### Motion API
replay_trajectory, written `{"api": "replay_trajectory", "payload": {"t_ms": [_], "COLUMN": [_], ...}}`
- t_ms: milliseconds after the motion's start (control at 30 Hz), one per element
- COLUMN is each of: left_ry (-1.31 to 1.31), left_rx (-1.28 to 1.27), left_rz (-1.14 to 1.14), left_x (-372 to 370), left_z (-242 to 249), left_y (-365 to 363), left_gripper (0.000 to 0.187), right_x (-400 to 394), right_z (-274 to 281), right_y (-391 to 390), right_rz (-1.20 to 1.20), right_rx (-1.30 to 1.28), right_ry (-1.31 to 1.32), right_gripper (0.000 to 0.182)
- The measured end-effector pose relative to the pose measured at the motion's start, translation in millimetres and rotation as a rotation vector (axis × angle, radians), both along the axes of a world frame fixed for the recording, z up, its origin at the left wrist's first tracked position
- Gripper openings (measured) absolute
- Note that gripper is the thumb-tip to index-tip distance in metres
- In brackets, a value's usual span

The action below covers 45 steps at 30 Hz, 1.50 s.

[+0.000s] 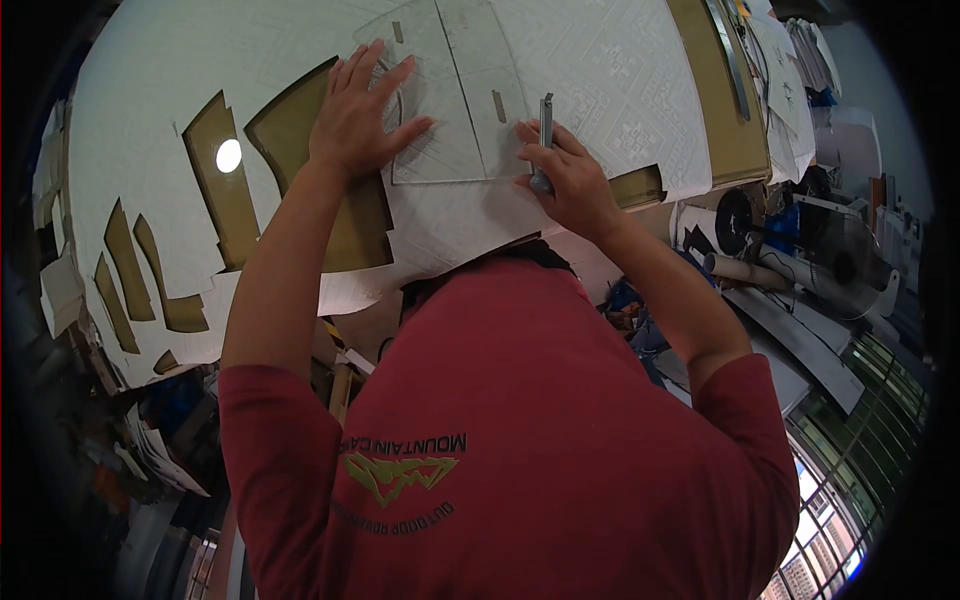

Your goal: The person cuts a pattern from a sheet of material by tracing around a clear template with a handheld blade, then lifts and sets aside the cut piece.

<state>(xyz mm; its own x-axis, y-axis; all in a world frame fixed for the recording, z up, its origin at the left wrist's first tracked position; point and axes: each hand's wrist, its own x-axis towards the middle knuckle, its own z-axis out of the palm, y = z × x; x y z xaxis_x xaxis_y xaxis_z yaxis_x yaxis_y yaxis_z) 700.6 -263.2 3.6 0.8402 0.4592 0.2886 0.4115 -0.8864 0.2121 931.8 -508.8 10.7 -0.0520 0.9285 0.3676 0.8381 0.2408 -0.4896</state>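
Note:
A clear template [440, 90] with a dark line down its middle lies flat on a white patterned sheet [620, 90]. Over its left edge my left hand [362, 115] is spread, fingers apart, pressing down on it. At the template's lower right corner, my right hand [575, 185] is closed around a silver utility knife [546, 125], held roughly upright; its lower tip is partly hidden by my fingers. Left of and beneath my left forearm, a curved cut-out [355, 225] in the sheet shows the olive board below.
More cut-out openings [215, 150] run along the sheet's left side. A metal ruler [728, 60] lies on the bare olive strip at the right, near papers [785, 90]. Beyond the table's right edge stand a fan [845, 260] and a cardboard tube [740, 268].

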Motion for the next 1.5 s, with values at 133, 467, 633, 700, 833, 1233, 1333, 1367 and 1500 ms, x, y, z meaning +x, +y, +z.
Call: {"api": "replay_trajectory", "payload": {"t_ms": [133, 467, 633, 700, 833, 1233, 1333, 1367, 1500], "left_ry": [0.004, -0.005, 0.003, 0.002, 0.001, 0.01, 0.003, -0.004, 0.01], "left_rx": [0.004, -0.005, -0.013, -0.011, 0.002, -0.008, -0.015, -0.008, -0.046], "left_rz": [0.003, -0.002, 0.0, -0.001, -0.002, 0.001, 0.004, 0.002, 0.031], "left_x": [0.2, 0.7, 0.8, 0.8, 0.4, 0.6, 0.5, 0.5, 5.7], "left_z": [0.2, 3.8, 5.2, 5.0, 3.3, 5.3, 5.4, 6.0, 12.7], "left_y": [0.3, -1.6, -1.6, -1.2, -0.9, -2.0, -2.3, -2.2, -5.3], "left_gripper": [0.077, 0.077, 0.078, 0.078, 0.077, 0.078, 0.078, 0.078, 0.068], "right_x": [-0.2, -1.0, -1.0, -0.4, 0.1, -0.6, -1.1, -1.0, -1.4], "right_z": [-0.8, 2.2, 3.3, 1.8, 1.8, 1.5, 3.1, 2.7, 5.3], "right_y": [0.1, -0.1, 0.1, 0.4, 0.0, -0.4, -0.3, -0.6, -0.4], "right_rz": [-0.003, -0.024, -0.018, -0.013, -0.007, -0.015, -0.017, -0.018, -0.028], "right_rx": [-0.001, -0.008, -0.011, 0.0, 0.0, -0.001, -0.002, -0.011, -0.047], "right_ry": [0.023, 0.047, 0.042, 0.041, 0.034, 0.042, 0.037, 0.036, 0.011], "right_gripper": [0.044, 0.043, 0.042, 0.041, 0.041, 0.046, 0.046, 0.046, 0.045]}}
